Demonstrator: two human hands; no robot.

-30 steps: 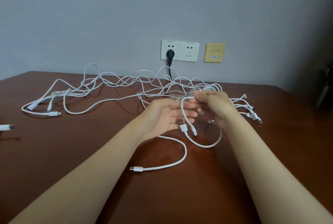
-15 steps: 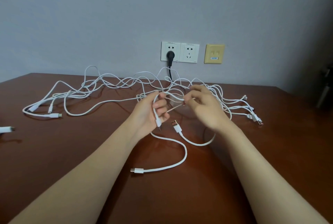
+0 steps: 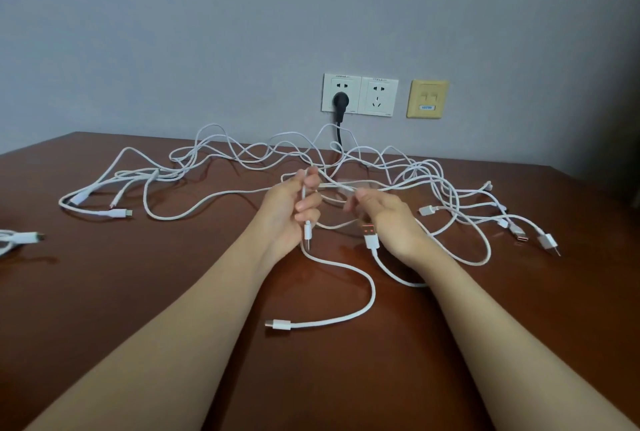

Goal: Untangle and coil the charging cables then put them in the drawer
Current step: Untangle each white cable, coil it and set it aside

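Head view: a pale grey-blue wall [image 3: 207,32] rises behind a dark reddish-brown wooden tabletop [image 3: 138,292], across whose far half a tangle of white charging cables [image 3: 429,174] sprawls from left to right. Both bare forearms reach in toward its middle. The left hand [image 3: 291,212] has its fingers curled round a thin white lead [image 3: 303,195], whose small plug hangs just below the palm. The right hand [image 3: 388,219], blurred, is curled with its fingertips pinching a strand of the tangle stretched between the two hands. A double white wall socket [image 3: 360,95] holds a black plug [image 3: 341,101], beside a yellow wall plate [image 3: 428,99]. An orange-tipped white USB plug [image 3: 370,234] sits by the right wrist, and a white flat-ended plug [image 3: 278,324] lies nearest.
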